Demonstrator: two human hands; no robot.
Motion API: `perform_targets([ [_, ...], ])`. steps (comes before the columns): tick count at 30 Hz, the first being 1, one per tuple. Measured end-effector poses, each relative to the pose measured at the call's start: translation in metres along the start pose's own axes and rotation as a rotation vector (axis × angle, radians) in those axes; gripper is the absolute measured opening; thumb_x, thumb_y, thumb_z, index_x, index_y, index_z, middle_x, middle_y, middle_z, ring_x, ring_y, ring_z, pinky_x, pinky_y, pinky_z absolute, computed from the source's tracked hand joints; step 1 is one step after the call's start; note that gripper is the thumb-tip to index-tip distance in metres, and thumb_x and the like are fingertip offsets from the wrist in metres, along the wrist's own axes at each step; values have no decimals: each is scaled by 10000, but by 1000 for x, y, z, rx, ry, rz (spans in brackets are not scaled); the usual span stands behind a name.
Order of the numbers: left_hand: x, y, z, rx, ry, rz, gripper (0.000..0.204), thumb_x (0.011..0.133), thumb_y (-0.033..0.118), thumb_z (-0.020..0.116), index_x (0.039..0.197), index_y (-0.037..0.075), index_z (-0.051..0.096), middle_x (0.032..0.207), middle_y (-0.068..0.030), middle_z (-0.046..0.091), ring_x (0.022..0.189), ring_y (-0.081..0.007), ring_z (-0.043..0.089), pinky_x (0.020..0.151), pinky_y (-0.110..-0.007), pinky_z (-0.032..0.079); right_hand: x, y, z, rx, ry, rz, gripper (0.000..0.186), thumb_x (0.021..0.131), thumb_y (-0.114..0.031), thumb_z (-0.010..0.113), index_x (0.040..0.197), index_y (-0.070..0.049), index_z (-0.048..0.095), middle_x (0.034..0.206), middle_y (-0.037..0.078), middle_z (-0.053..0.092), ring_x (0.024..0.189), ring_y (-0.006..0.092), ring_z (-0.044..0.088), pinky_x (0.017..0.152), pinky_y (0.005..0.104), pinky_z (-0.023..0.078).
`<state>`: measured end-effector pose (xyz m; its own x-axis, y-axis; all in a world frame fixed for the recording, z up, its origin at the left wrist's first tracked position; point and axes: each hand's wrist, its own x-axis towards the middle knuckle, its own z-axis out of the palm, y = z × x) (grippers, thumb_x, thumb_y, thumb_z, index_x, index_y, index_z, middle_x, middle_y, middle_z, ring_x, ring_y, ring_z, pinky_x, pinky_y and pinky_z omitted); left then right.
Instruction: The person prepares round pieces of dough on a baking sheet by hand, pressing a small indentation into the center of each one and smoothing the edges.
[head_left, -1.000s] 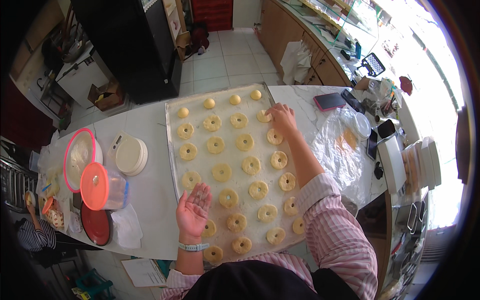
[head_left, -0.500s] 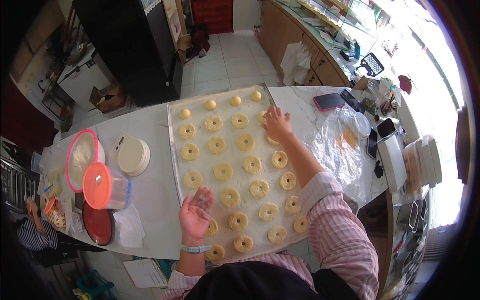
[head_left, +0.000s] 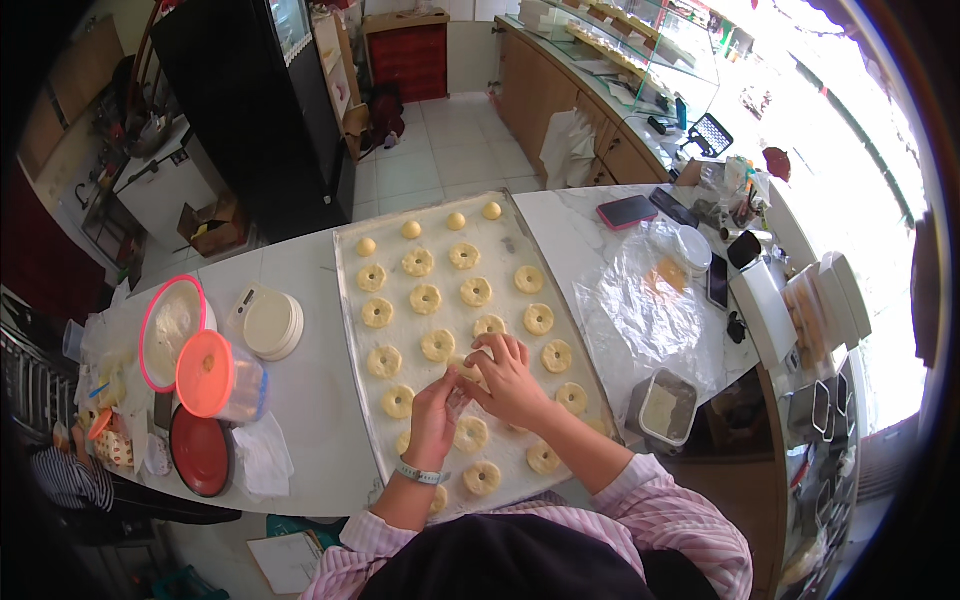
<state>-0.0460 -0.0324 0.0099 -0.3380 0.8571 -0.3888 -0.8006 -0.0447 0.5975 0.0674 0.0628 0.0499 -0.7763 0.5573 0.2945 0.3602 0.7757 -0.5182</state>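
Observation:
A pale yellow piece of dough is held up between my two hands over the middle of the tray. My left hand pinches its near-left side with the thumb and fingers. On the other side my right hand curls its fingers over it, hiding much of its shape. Beneath them lies a large floured baking tray, with rows of dough rings such as this one. Along the far edge sit several small dough balls. A gap shows at the right end of the second row.
To the left stand a kitchen scale, a pink-rimmed bowl, an orange-lidded tub and a red round lid. Plastic sheeting, phones and a metal tin are on the right. Another person's striped sleeve shows at far left.
My right hand has come back from the tray's far right with a dough piece. My left hand, open before, has moved right and closed on it. The view has shifted slightly.

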Motion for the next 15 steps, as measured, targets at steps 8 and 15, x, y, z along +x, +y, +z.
perform_targets([
  [8,-3,-3,19,149,-41,118,237,873,192,628,990,-14,626,920,-34,641,818,-96,580,807,-253,431,-30,-27,-15,-120,106,57,279,818,-225,621,1054,-82,583,1322,132,385,1240,306,340,988,454,279],
  [15,-6,13,25,235,-259,129,197,886,150,597,998,-11,616,976,-65,641,884,-109,597,839,-261,459,-25,-14,-31,465,188,176,229,849,-104,605,1061,-41,548,1239,173,500,1132,317,517,886,387,455],
])
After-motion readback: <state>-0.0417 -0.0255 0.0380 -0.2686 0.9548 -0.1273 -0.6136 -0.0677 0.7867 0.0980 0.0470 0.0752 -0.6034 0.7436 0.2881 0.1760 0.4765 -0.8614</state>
